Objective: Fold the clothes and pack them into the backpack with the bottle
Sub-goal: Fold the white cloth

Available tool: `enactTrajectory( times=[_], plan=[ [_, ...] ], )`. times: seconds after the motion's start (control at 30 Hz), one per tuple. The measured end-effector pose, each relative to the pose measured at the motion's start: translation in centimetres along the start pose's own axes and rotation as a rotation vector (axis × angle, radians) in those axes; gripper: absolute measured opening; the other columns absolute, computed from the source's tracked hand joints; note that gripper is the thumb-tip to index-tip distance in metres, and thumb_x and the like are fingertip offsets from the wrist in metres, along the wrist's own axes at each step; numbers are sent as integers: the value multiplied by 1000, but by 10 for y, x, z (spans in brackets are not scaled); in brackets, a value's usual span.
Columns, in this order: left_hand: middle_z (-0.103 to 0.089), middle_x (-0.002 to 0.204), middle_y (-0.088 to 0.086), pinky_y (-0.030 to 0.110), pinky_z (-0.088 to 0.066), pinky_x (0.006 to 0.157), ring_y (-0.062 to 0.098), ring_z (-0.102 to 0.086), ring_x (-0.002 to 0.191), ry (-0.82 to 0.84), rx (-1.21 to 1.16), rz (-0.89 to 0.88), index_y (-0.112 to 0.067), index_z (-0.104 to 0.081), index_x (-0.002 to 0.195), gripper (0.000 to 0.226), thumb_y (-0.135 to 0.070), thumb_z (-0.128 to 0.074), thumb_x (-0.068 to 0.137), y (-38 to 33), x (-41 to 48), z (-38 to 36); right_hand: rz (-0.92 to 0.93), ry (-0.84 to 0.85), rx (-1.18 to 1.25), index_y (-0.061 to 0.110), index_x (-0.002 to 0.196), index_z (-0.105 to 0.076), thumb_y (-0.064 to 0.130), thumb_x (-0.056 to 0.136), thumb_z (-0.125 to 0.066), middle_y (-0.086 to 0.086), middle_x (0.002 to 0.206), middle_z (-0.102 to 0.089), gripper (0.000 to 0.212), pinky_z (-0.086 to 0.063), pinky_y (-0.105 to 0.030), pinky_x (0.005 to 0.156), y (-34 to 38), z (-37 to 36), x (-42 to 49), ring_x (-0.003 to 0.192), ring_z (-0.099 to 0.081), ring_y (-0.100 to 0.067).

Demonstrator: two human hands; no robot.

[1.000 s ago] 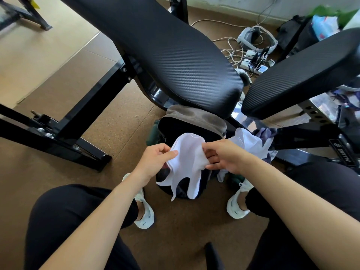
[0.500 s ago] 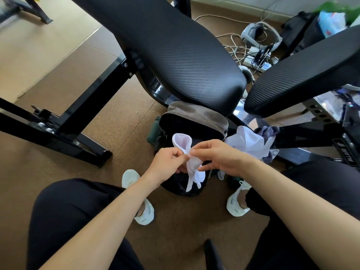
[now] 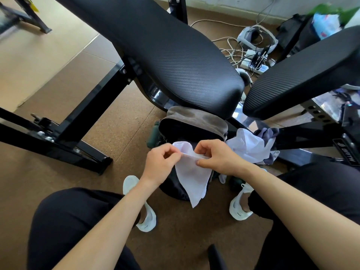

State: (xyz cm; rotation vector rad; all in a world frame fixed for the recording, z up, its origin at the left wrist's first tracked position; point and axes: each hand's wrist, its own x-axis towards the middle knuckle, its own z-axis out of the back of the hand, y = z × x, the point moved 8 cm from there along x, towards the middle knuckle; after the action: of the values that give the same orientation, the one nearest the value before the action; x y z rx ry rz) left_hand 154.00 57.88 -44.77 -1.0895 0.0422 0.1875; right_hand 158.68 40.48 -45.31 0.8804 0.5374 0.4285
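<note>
White pointed cloth [image 3: 193,179] between hands [image 3: 160,165] [image 3: 216,157]

A black padded bench [image 3: 175,55] stands on the brown floor [image 3: 48,182], tangled white cables [image 3: 233,53] beyond it.

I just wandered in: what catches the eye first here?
At the centre, the left hand and right hand pinch a white cloth just over an open dark backpack. Above them loom two big black bench pads, and a heap of pale clothes lies just right of the backpack.
</note>
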Motion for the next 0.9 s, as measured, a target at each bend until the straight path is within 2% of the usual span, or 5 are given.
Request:
enactTrajectory(
  times=[0.1,0.27,0.53,0.7,0.9],
  plan=[
    [-62,95,-8,17,-48,73,10,-60,86,-126,108,-28,-27,-65,107,33,-24,-82,79,6,7,20,41,18,-58,26,87,-68,19,83,-76,13,82,-66,12,-48,-15,66,4,0,-1,75,-59,1],
    [-51,139,-17,31,-44,101,9,-45,127,228,281,-46,-36,-46,145,95,-58,-80,59,25,10,-4,108,9,-101,30,85,-66,19,84,-77,20,76,-61,15,-41,-11,66,10,3,-2,76,-57,8],
    [-74,96,-15,36,-56,86,7,-70,95,52,119,-132,-29,-77,97,24,-21,-87,78,13,13,3,119,-154,-126,21,86,-73,20,82,-79,15,77,-65,7,-47,-20,66,4,24,-5,74,-61,-2],
    [-75,96,-11,37,-57,84,15,-71,95,94,42,-182,-23,-75,94,17,-16,-84,81,-2,10,-6,37,-337,-193,22,87,-72,22,81,-78,10,86,-69,9,-53,-34,77,-10,43,-8,81,-62,-8],
    [-66,79,-12,16,-46,66,3,-60,73,137,-36,-98,-18,-52,79,27,-6,-74,89,-6,11,-10,25,-300,-70,21,104,-75,5,87,-71,20,92,-69,24,-47,-9,74,-11,39,-8,84,-63,7]
  ],
)
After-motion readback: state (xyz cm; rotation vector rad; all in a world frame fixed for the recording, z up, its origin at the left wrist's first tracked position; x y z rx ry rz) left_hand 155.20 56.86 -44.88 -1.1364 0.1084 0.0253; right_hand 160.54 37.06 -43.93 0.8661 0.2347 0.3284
